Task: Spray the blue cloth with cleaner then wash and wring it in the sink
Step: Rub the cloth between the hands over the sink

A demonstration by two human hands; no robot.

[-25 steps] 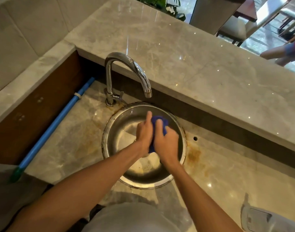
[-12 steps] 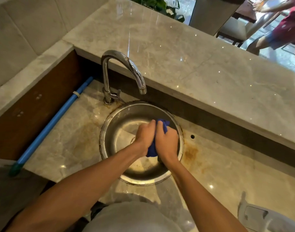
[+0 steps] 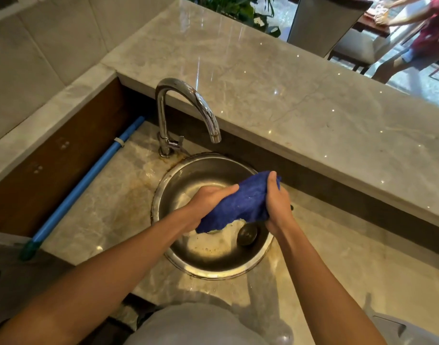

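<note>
The blue cloth (image 3: 243, 202) is stretched between both hands over the round steel sink (image 3: 186, 262). My left hand (image 3: 208, 199) grips its lower left part. My right hand (image 3: 275, 202) grips its upper right end, fingers curled round it. A loose corner of the cloth hangs toward the sink bottom. The chrome faucet (image 3: 186, 105) arches behind the sink, its spout to the left of the cloth, and I see no water running from it. A dark drain plug (image 3: 247, 235) lies in the basin below the cloth.
A blue pole (image 3: 86, 180) lies along the brown wall at the left. A raised marble counter (image 3: 288, 95) runs behind the sink. A grey plastic object (image 3: 392, 329) sits at the bottom right. Another person (image 3: 425, 28) stands at a table beyond the counter.
The hands were pressed together with the cloth bunched between them. They have now moved apart, and the cloth is drawn out between them.
</note>
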